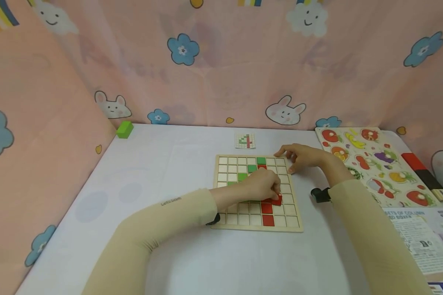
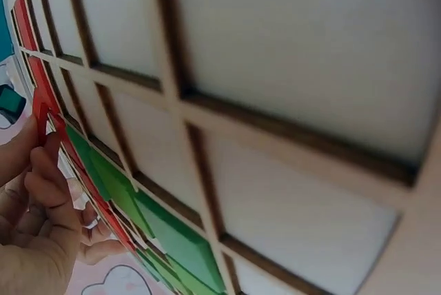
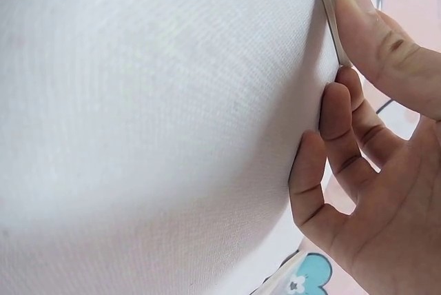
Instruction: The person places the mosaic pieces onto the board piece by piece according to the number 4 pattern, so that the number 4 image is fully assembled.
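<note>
My left hand (image 1: 262,184) pinches a small red square tile (image 1: 277,200) between thumb and fingers, low over the wooden grid board (image 1: 257,230). In the left wrist view the red tile (image 2: 40,117) stands tilted in the fingertips, close by red tiles lying in the grid. Green tiles (image 1: 252,168) and a column of red tiles (image 1: 268,220) fill some squares; the left hand covers part of them. My right hand (image 1: 304,157) grips the board's far right corner, forefinger at the far edge and thumb at the side. In the right wrist view its thumb (image 3: 372,43) presses the board's edge.
A small card with a grid pattern (image 1: 245,141) lies beyond the board. A green block (image 1: 124,130) stands at the table's far left corner. To the right are a fruit-picture board (image 1: 376,168), red and black pieces (image 1: 422,174) and a printed box (image 1: 421,241).
</note>
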Demonstrator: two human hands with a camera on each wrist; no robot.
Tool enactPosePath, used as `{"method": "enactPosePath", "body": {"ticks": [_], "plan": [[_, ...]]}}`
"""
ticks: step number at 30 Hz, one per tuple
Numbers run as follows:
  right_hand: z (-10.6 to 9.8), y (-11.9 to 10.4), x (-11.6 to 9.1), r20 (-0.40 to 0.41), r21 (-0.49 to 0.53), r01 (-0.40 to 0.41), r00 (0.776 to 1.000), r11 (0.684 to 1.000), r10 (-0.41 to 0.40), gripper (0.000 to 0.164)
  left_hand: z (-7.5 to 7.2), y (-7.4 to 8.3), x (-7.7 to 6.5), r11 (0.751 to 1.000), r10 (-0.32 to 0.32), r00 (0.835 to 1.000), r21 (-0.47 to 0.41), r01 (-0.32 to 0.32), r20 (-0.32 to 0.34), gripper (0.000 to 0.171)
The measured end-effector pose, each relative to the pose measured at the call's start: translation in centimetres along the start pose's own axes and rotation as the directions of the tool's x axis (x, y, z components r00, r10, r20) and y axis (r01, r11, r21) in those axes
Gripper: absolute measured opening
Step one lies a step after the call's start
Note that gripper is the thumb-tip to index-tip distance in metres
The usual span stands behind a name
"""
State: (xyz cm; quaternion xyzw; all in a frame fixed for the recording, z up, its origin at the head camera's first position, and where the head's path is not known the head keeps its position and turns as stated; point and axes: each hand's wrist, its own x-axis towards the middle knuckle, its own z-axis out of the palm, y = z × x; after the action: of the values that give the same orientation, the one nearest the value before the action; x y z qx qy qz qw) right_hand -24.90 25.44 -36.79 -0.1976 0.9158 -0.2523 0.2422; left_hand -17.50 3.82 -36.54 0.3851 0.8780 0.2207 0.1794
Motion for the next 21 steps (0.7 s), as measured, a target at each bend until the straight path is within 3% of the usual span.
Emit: {"method": "enactPosePath", "body": {"ticks": [6,9,15,21], "plan": [[0.1,0.1,0.1,0.001,0.003,-0.007,1.000,1.000,0.007,0.060,0.3,-0.2,0.2,1.000,-0.009,0.998,0.011,0.010,-0.057,0.012],[0.2,0.1,0.1,0.000,0.010,-0.009,1.000,1.000,0.009,0.059,0.2,-0.1,0.2,0.999,-0.001,0.999,0.052,0.004,-0.053,0.015],[0.2,0.0,0.2,-0.003,0.015,-0.018,1.000,1.000,0.018,0.059,-0.7,-0.9,0.0,0.992,0.063,0.997,0.107,-0.066,0.033,0.005],[0.0,0.1,0.3,0.007,0.027,-0.034,0.999,0.999,0.034,0.058,-2.4,-4.3,-1.2,0.990,0.141,0.981,-0.016,-0.140,0.137,0.018]]}}
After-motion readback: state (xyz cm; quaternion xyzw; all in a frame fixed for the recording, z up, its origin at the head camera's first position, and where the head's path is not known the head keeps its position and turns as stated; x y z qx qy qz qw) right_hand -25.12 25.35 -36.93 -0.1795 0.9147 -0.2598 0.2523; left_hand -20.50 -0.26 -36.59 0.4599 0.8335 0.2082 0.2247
